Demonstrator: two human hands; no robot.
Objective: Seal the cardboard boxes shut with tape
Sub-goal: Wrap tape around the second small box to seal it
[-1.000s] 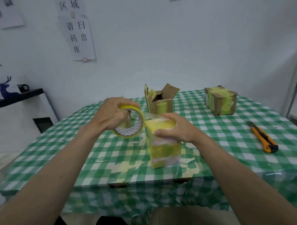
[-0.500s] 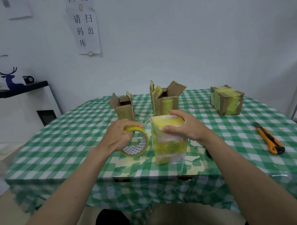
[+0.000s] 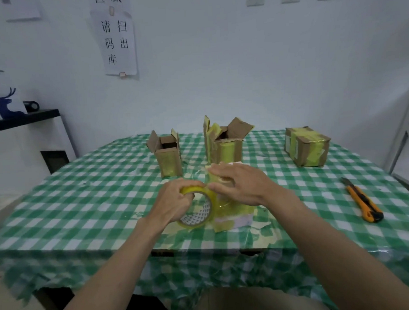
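White wall and a paper notice (image 3: 118,39) back our bench (image 3: 83,195), which wears a green-and-white checked cloth. Near its front edge, right in front of us, stands the tall yellow-taped cardboard box (image 3: 232,214) we are sealing, its long axis upright. Our right hand (image 3: 242,186) lies over its top and upper left face, fingers (image 3: 219,171) fairly straight and close together, pressing down on the tape there rather than gripping. Our left hand (image 3: 175,200) sits just left of the box, fingers (image 3: 188,186) curled round the yellow roll of clear tape (image 3: 199,209), which touches the box's left side; a short run of tape seems to bridge roll and box, though we cannot see it clearly.

Everything turns on the roll lying to the left of the box and low against its side: we judge the next pull should carry the strip down that upright face, with the left hand doing the travel while the right holds the stuck end.

Further back stand a small open brown cardboard box (image 3: 168,156) and a larger open box with raised flaps (image 3: 226,146), both unsealed. A taped-up box (image 3: 306,148) sits well to the right, and an orange utility knife (image 3: 365,201) lies near the right edge, nearer our right hand.
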